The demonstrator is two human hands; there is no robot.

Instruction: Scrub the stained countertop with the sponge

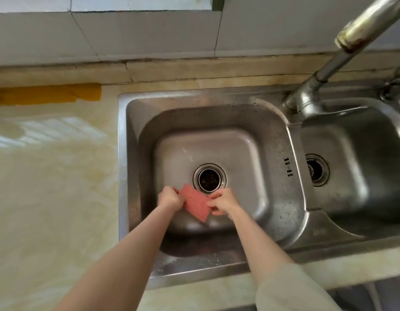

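A thin pink sponge (195,202) is held flat between both hands above the left basin of a steel double sink (270,142). My left hand (169,198) grips its left edge and my right hand (222,203) pinches its right edge. The sponge hangs just in front of the round drain (209,178). The pale marbled countertop (53,176) stretches away to the left of the sink, with yellowish stains near the sink's rim. An orange-yellow strip (46,94) lies along its back edge.
A metal faucet (342,57) with a rusty joint slants in from the upper right, rising from the sink's divider. The right basin (360,162) has its own drain. Grey wall tiles run behind the counter. The counter's front edge is at the bottom right.
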